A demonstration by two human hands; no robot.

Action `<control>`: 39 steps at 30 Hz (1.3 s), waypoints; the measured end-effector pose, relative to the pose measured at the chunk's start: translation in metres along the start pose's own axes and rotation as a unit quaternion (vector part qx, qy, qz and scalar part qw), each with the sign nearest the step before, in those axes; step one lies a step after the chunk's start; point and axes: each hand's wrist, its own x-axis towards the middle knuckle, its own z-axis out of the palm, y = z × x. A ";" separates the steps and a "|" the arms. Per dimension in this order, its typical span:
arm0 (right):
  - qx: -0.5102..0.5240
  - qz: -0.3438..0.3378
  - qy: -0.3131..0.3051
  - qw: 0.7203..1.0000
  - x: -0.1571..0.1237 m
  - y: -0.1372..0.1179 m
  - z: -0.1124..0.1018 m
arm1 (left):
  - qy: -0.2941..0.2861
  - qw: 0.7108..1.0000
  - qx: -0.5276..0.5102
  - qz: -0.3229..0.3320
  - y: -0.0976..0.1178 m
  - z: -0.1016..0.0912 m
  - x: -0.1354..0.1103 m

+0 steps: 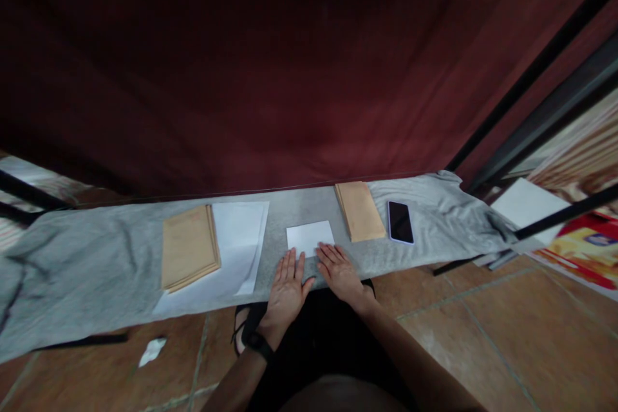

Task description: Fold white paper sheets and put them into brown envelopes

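A small folded-looking white sheet of paper point(309, 236) lies flat on the grey cloth in front of me. My left hand point(286, 288) rests palm down with its fingers stretched out, fingertips at the paper's near left edge. Over the near right corner of the same paper lies my right hand point(340, 273), flat, fingers slightly apart. Neither hand grips anything. To the right is a short stack of brown envelopes point(361, 211). On the left a thicker stack of brown envelopes point(188, 248) partly covers larger white sheets point(240, 238).
A phone point(400, 222) with a dark screen lies right of the envelopes. Grey cloth point(87, 264) covers the narrow bench. A dark red curtain point(290, 77) hangs behind it. Black metal bars point(541, 71) stand at the right. A crumpled white scrap point(152, 351) is on the tiled floor.
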 end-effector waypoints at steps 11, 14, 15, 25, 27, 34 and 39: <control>-0.007 -0.003 -0.007 1.000 0.001 0.003 0.008 | -0.025 1.000 -0.003 0.001 0.016 -0.008 0.025; -0.005 0.002 -0.001 1.000 0.001 0.002 0.008 | -0.037 0.999 -0.007 -0.004 0.018 -0.006 0.035; -0.001 0.005 0.001 1.000 0.001 0.001 0.008 | -0.045 0.999 -0.006 -0.004 0.018 -0.005 0.038; 0.005 0.040 0.000 0.999 0.014 0.005 0.012 | -0.089 0.996 0.012 -0.027 0.013 0.000 0.056; -0.004 0.046 -0.007 0.999 0.019 0.007 0.013 | -0.091 0.995 0.008 -0.029 0.012 0.002 0.058; -0.023 0.057 -0.027 0.998 0.036 0.013 0.014 | -0.084 0.996 -0.005 -0.031 0.009 0.010 0.061; -0.036 0.065 -0.035 0.997 0.044 0.015 0.015 | -0.080 0.996 -0.004 -0.029 0.009 0.008 0.062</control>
